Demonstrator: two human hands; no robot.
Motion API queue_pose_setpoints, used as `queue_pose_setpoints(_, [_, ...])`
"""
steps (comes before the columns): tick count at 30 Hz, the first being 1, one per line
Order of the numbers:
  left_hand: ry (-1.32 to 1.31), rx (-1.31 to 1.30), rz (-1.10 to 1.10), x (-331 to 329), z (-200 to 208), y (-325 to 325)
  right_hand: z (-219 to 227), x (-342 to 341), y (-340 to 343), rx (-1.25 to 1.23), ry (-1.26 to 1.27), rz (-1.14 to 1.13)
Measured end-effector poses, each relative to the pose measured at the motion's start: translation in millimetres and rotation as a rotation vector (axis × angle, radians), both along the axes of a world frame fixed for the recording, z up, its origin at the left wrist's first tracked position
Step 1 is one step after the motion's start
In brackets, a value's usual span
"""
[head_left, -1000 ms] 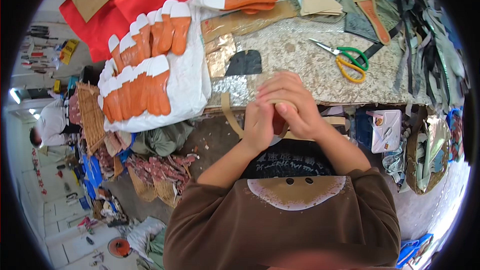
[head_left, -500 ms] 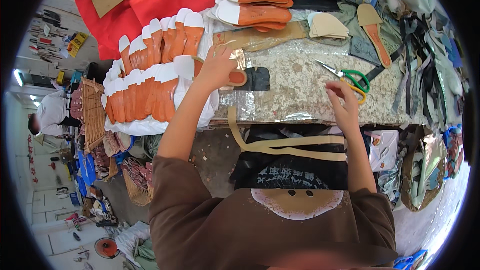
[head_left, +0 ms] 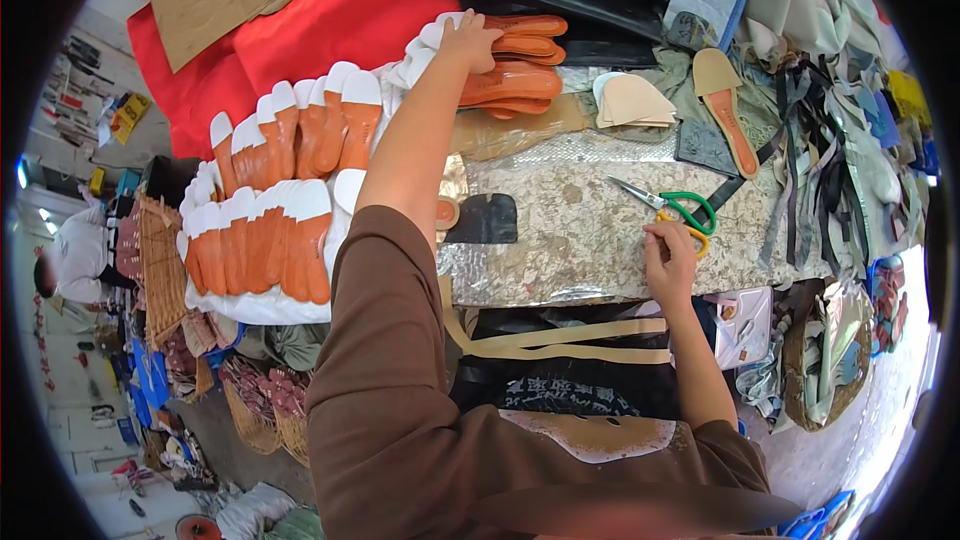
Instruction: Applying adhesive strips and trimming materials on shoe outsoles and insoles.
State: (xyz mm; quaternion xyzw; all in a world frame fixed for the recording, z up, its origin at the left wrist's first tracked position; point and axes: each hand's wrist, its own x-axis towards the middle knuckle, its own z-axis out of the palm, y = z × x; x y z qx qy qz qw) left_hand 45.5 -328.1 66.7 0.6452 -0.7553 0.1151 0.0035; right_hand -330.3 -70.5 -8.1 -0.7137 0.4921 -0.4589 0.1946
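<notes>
My left hand (head_left: pixel 472 42) reaches to the back of the bench, its fingers bent over the white toe end of an orange-brown insole (head_left: pixel 530 26) in a small pile. Just in front lies another pile of the same insoles (head_left: pixel 510 85). My right hand (head_left: pixel 670 258) hovers over the bench's front edge with fingers curled toward the thumb; what they hold, if anything, is too small to make out. Beside it lie scissors (head_left: pixel 655 202) with one green and one yellow handle, partly covered by the fingers. My left arm hides part of a single insole (head_left: pixel 446 212) near a black patch (head_left: pixel 482 218).
Rows of white-tipped insoles (head_left: pixel 260 240) stand at the left on white plastic. Beige toe pieces (head_left: pixel 635 100) and a beige-tipped insole (head_left: pixel 728 110) lie at the back right. Dark strips (head_left: pixel 795 180) hang at the right. Beige strips (head_left: pixel 570 342) lie across my lap.
My left hand has moved from the single insole up to the insole pile at the back. My right hand has drawn its fingers closer together beside the scissors. The view has shifted slightly.
</notes>
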Motion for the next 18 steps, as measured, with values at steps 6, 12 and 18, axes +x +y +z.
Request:
queue_pose_setpoints(6, [-0.262, 0.125, -0.146, -13.4, 25.6, -19.0, -2.7, -7.9, -4.4, -0.005, 0.025, 0.004])
queue_pose_setpoints(12, [-0.102, 0.081, -0.344, 15.5, 49.3, -19.1, -2.1, -10.2, -4.3, 0.015, 0.057, -0.049])
queue_pose_setpoints(18, [0.772, 0.481, -0.171, 70.7, 47.8, -23.1, 1.9, -6.1, -4.5, 0.001, 0.026, 0.058])
